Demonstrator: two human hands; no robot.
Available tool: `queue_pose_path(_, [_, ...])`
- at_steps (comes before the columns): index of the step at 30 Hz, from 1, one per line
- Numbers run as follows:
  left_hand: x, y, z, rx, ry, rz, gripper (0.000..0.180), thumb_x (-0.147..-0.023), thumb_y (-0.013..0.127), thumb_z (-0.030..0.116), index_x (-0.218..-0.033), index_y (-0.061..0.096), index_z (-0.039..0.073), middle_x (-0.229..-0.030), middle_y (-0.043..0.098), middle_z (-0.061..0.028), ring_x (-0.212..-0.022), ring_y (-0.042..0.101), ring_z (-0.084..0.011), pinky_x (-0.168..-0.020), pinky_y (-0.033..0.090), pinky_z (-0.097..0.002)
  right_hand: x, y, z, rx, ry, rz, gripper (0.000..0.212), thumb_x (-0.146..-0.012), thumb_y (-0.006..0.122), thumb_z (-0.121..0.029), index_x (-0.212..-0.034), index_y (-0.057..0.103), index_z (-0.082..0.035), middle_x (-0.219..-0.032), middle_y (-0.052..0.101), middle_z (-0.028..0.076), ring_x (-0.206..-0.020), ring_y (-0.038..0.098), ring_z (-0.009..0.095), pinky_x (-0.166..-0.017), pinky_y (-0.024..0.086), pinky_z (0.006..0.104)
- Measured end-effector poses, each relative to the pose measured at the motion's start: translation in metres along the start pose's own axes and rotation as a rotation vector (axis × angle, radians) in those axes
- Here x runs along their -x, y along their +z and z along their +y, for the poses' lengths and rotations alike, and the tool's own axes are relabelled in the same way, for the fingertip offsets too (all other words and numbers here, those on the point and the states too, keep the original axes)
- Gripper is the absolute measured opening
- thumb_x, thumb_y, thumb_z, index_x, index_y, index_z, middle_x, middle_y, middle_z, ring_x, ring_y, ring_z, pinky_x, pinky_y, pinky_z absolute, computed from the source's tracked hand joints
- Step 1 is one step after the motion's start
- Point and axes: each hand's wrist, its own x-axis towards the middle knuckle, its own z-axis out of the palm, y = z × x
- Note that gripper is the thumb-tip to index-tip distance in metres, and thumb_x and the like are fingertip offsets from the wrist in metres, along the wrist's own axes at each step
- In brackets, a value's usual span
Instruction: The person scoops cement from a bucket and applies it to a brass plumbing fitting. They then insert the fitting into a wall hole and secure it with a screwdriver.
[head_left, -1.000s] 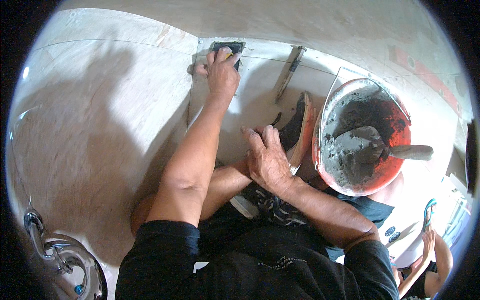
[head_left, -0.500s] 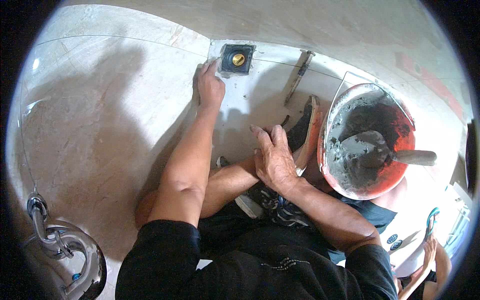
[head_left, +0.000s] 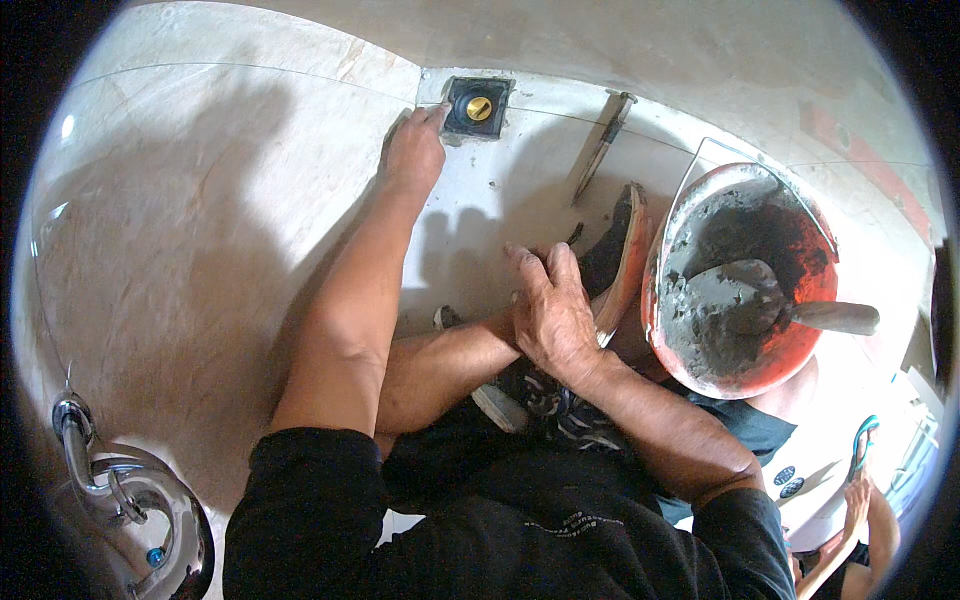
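Note:
My left hand (head_left: 413,155) reaches to the far corner of the floor, its index finger extended and the others curled. That fingertip is at the left edge of a square black floor drain (head_left: 462,122) with a round brass-coloured centre. Nothing shows in this hand. My right hand (head_left: 556,318) is over my bent leg, empty, its fingers loosely bent and apart, with grey smears on the tips. Right of it stands a red bucket (head_left: 803,345) with grey mortar (head_left: 700,345) inside. A trowel (head_left: 745,293) lies on the mortar, its handle (head_left: 838,317) over the rim.
A slim hammer-like tool (head_left: 604,150) lies on the floor near the far wall. My shoe (head_left: 620,250) is beside the bucket. Chromed pipework (head_left: 185,530) curves at the lower left. Another person's arm (head_left: 855,520) shows at the lower right, by a teal-edged sandal (head_left: 866,440).
My left hand has shifted slightly farther along the drain's left edge, and its fingers look more curled. The view has moved a little. My right hand keeps nearly the same pose.

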Motion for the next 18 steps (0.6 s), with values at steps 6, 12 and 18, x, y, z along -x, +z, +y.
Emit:
queue_pose_path(6, [0.033,-0.003,0.014,-0.173,-0.014,0.018,0.047,-0.089,0.055,0.003,-0.134,0.067,0.008,-0.126,0.064,-0.0190,-0.120,0.061,-0.0362,-0.103,0.050,-0.0500,0.000,0.004,0.000,-0.012,-0.027,0.018,0.067,-0.074,0.072,0.001,-0.139,0.055,0.000,-0.118,0.050,0.025,-0.113,0.051,0.045,-0.101,0.047,0.0505])
queue_pose_path(12, [0.040,-0.020,0.052,0.011,-0.246,0.046,0.031,-0.090,0.059,0.005,-0.117,0.075,0.006,-0.112,0.066,-0.0158,-0.112,0.064,-0.0344,-0.099,0.050,-0.0471,0.003,0.002,0.003,0.019,-0.017,0.036,0.063,-0.074,0.067,0.004,-0.136,0.057,-0.001,-0.117,0.050,0.024,-0.113,0.051,0.045,-0.101,0.046,0.0501])
queue_pose_path(18, [0.047,-0.118,0.159,0.826,0.079,0.398,0.043,-0.083,0.049,-0.012,-0.114,0.075,0.000,-0.107,0.068,-0.0151,-0.096,0.068,-0.0271,-0.085,0.056,-0.0365,0.008,0.013,0.013,0.125,0.009,-0.139,0.055,-0.077,0.074,-0.012,-0.129,0.060,0.000,-0.139,0.046,0.034,-0.136,0.044,0.052,-0.110,0.044,0.0534])
